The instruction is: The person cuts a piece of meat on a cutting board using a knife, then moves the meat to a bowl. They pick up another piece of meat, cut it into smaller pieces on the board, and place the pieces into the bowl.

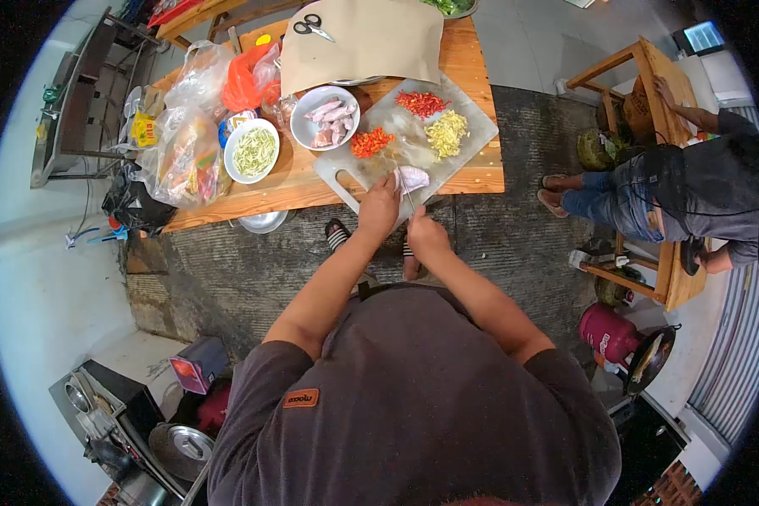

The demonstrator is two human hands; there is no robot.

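My right hand (428, 235) is closed round a knife (406, 187), whose blade lies against a pale pink meat piece (415, 177) at the near edge of the cutting board (475, 112). The fingers of my left hand (381, 201) press together on the left end of that piece. Chopped red chilli (420, 104), orange-red pieces (371, 142) and yellow shreds (447, 133) form separate piles on the board. Left of it, a white bowl (325, 117) holds more meat pieces.
A bowl of pale green slices (252, 151) and plastic bags (185, 160) are at the table's left. Scissors (313, 28) lie on brown paper (371, 51) at the back. Another person (691, 194) is at a wooden table on the right.
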